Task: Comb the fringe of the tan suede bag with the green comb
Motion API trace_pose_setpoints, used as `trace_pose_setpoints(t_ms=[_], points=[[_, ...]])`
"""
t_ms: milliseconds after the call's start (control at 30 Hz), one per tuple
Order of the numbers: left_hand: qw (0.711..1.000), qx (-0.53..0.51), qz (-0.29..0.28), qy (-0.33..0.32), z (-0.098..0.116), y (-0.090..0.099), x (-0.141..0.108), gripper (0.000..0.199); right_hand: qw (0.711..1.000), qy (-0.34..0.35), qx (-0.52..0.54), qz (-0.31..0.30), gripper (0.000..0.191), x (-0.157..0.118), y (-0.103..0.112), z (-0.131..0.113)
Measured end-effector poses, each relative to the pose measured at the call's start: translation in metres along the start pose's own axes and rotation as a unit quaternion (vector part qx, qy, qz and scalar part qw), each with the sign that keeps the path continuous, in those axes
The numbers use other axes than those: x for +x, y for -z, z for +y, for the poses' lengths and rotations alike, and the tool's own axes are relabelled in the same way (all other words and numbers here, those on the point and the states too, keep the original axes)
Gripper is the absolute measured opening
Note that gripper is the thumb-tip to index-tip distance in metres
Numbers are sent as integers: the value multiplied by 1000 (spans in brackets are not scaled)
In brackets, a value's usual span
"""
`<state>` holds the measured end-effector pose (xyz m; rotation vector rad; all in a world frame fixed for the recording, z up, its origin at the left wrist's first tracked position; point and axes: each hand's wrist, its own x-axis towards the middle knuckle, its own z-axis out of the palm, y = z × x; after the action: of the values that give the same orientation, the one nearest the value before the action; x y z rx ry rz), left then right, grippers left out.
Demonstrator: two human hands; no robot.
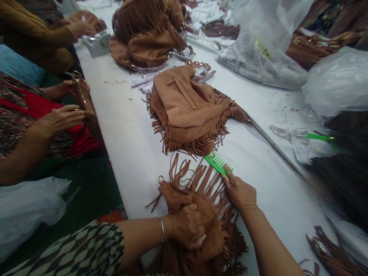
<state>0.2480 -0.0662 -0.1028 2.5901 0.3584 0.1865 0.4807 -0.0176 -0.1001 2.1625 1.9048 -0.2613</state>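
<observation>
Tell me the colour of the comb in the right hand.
The comb in the right hand is bright green; the head view shows it best.

I am seeing the near bag [213, 237] cut by the bottom edge; the left hand [188, 226] is covering part of it. Right hand [240, 191] is hiding part of the green comb [215, 164]. Dark heap [340, 176] at right is appearing blurred; desk [115, 115] specks [115, 82] are showing too small to identify.

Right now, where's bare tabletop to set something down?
Two patches of white table: left of the middle fringed bag, toward the table's left edge; and right of the right hand, up to the grey strip. Crowded: far end, piled bags; near side, brown bag under the left hand.
</observation>
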Motion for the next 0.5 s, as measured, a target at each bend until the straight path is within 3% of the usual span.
trace_pose_setpoints(t_ms=[233,333,400,467,500], points=[[999,0,52,10,-1,-11,-2,23,999,5,-9,41,52,-8,-2,-2],[987,-58,136,68,4,-3,11,16,999,1,-4,45,49,-21,4,-4],[942,-135,230,204,8,6,27,15,999,1,-5,51,48,-32,9,-4],[865,-207,301,343,8,12,46,36,998,4,-3,58,48,-45,13,-1],[845,-232,309,371,5,14,56,47,998,5,-2,64,47,-52,15,0]])
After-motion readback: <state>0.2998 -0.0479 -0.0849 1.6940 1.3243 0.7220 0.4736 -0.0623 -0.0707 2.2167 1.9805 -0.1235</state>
